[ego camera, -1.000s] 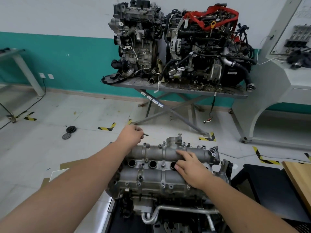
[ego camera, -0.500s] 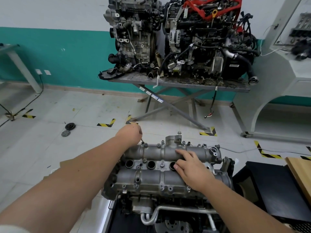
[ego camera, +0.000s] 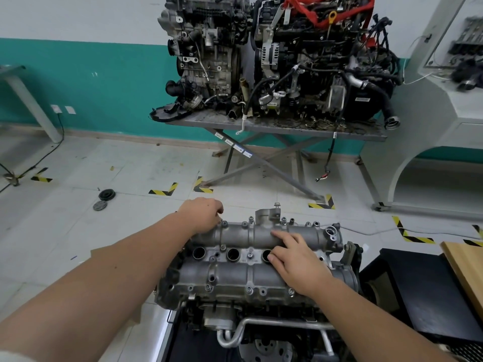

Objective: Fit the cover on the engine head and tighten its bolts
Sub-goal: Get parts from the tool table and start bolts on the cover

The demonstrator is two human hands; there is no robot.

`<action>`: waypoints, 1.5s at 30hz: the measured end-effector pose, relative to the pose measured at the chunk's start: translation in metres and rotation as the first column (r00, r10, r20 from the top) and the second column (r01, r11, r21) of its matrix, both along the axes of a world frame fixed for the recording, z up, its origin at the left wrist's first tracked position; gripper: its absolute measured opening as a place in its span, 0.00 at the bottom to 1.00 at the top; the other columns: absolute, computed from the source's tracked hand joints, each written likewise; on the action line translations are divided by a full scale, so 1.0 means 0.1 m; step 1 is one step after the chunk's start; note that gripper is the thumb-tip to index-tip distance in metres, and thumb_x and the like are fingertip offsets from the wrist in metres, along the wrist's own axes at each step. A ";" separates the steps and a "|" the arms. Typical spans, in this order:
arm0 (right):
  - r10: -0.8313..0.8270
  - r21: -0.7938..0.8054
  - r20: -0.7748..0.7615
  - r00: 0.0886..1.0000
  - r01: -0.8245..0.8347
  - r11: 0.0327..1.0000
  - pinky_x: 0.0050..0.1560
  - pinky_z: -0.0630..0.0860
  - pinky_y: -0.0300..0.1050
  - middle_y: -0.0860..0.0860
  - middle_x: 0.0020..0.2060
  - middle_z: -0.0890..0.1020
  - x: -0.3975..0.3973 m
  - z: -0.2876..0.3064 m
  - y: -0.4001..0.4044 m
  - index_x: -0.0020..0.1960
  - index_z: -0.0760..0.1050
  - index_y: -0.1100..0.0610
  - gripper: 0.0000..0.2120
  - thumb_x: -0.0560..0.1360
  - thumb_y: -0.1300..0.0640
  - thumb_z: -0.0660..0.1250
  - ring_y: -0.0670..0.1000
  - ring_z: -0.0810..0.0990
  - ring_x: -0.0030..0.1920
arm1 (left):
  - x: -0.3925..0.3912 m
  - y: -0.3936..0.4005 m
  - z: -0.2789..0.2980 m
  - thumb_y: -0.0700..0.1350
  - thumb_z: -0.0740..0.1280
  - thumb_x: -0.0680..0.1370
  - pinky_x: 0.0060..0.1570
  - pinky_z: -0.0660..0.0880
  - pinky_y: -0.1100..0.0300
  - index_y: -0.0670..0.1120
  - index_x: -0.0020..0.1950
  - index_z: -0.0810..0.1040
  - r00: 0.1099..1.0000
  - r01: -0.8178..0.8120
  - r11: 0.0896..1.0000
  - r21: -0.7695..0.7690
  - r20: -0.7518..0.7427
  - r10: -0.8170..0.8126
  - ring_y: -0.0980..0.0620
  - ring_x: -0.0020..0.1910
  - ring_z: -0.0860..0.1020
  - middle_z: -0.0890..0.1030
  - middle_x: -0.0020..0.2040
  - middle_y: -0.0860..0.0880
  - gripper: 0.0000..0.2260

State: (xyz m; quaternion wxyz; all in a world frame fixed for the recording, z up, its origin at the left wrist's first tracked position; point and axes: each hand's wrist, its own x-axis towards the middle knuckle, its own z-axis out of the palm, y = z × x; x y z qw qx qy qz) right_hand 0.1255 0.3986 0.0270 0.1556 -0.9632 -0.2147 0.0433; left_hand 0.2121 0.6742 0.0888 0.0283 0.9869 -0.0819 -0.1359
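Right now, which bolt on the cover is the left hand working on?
Find the grey cover on the engine in the foreground. Follow its far edge to the left corner, where the left hand is bunched. The bolt beside those fingertips is the leftmost in that far row.

Grey metal cover (ego camera: 261, 273), teal/white wall (ego camera: 91, 82), yellow-blk striped floor tape (ego camera: 163, 191), red strap (ego camera: 326, 9).

pale tiled floor (ego camera: 136, 231) beneath both hands, marked with yellow-black tape corners (ego camera: 163, 191); two dark round discs (ego camera: 104, 200) lying left of the left hand; beyond both hands, a grey metal table (ego camera: 274, 128) bearing two engines (ego camera: 274, 56).
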 end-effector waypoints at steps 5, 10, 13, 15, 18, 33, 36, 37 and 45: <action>-0.002 -0.003 0.011 1.000 0.002 1.000 0.68 0.67 0.52 0.45 0.75 0.64 0.00 -0.01 0.01 0.52 0.80 0.51 0.19 0.83 0.42 0.54 0.51 0.59 0.71 | -0.01 0.11 0.05 0.48 0.66 0.78 0.60 0.66 0.51 0.55 0.70 0.71 1.000 -0.002 0.998 -0.062 -0.004 0.001 0.51 0.64 0.73 0.78 0.63 0.57 0.19; -0.007 -0.002 0.023 1.000 0.007 1.000 0.67 0.69 0.54 0.45 0.75 0.64 0.00 -0.01 0.01 0.52 0.80 0.51 0.19 0.82 0.42 0.54 0.51 0.59 0.71 | -0.09 0.16 0.06 0.47 0.64 0.79 0.62 0.70 0.53 0.56 0.66 0.77 0.998 0.053 0.998 -0.039 0.020 -0.052 0.52 0.64 0.74 0.79 0.64 0.57 0.15; -0.007 -0.015 0.024 1.000 0.008 1.000 0.67 0.69 0.53 0.45 0.75 0.64 -0.01 -0.01 0.01 0.53 0.80 0.50 0.20 0.82 0.41 0.54 0.51 0.59 0.71 | -0.13 0.15 -0.01 0.47 0.63 0.79 0.63 0.71 0.53 0.56 0.68 0.77 0.996 0.083 0.996 -0.020 0.021 -0.083 0.52 0.66 0.73 0.77 0.67 0.55 0.17; -0.009 -0.017 0.026 1.000 0.010 1.000 0.66 0.69 0.53 0.45 0.75 0.64 -0.01 0.00 0.01 0.53 0.80 0.50 0.20 0.82 0.41 0.54 0.50 0.59 0.71 | -0.13 0.15 -0.05 0.48 0.62 0.80 0.64 0.71 0.53 0.56 0.69 0.76 0.997 0.081 0.996 -0.022 0.016 -0.081 0.51 0.68 0.72 0.76 0.69 0.54 0.18; -0.009 -0.023 0.026 1.000 0.010 1.000 0.66 0.70 0.53 0.45 0.75 0.64 -0.01 0.01 0.01 0.52 0.80 0.50 0.20 0.82 0.42 0.54 0.51 0.59 0.71 | -0.14 0.13 -0.08 0.47 0.62 0.80 0.64 0.72 0.49 0.56 0.70 0.76 0.996 0.087 0.996 -0.003 -0.001 -0.087 0.49 0.69 0.71 0.75 0.70 0.54 0.19; -0.017 -0.028 0.019 1.000 0.017 0.999 0.65 0.71 0.54 0.44 0.75 0.63 -0.02 0.03 0.02 0.53 0.81 0.51 0.20 0.83 0.42 0.54 0.51 0.59 0.71 | -0.19 0.10 -0.08 0.42 0.58 0.77 0.55 0.72 0.50 0.56 0.65 0.73 0.991 0.133 0.981 0.141 -0.041 -0.129 0.47 0.60 0.76 0.79 0.62 0.51 0.19; -0.018 -0.022 0.028 0.999 0.019 1.000 0.64 0.71 0.55 0.45 0.75 0.64 -0.01 0.01 0.02 0.52 0.81 0.52 0.20 0.82 0.42 0.54 0.52 0.60 0.71 | -0.20 0.09 -0.04 0.42 0.58 0.78 0.57 0.70 0.50 0.56 0.69 0.73 0.988 0.146 0.979 0.141 -0.073 -0.136 0.46 0.62 0.75 0.79 0.63 0.50 0.21; -0.018 -0.024 0.029 0.999 0.019 1.000 0.64 0.71 0.55 0.45 0.75 0.64 -0.01 0.01 0.01 0.52 0.80 0.52 0.20 0.82 0.42 0.54 0.52 0.59 0.71 | -0.21 0.10 -0.04 0.42 0.58 0.78 0.57 0.69 0.50 0.57 0.69 0.72 0.989 0.138 0.982 0.132 -0.079 -0.128 0.46 0.62 0.75 0.78 0.63 0.50 0.21; 0.050 -0.007 -0.121 0.991 -0.051 0.999 0.73 0.62 0.50 0.46 0.77 0.62 0.04 0.19 -0.04 0.62 0.79 0.50 0.16 0.83 0.46 0.58 0.53 0.60 0.73 | -0.46 0.02 -0.15 0.48 0.57 0.81 0.74 0.54 0.43 0.56 0.68 0.74 0.982 0.102 0.993 0.057 0.156 -0.110 0.52 0.74 0.65 0.71 0.72 0.58 0.16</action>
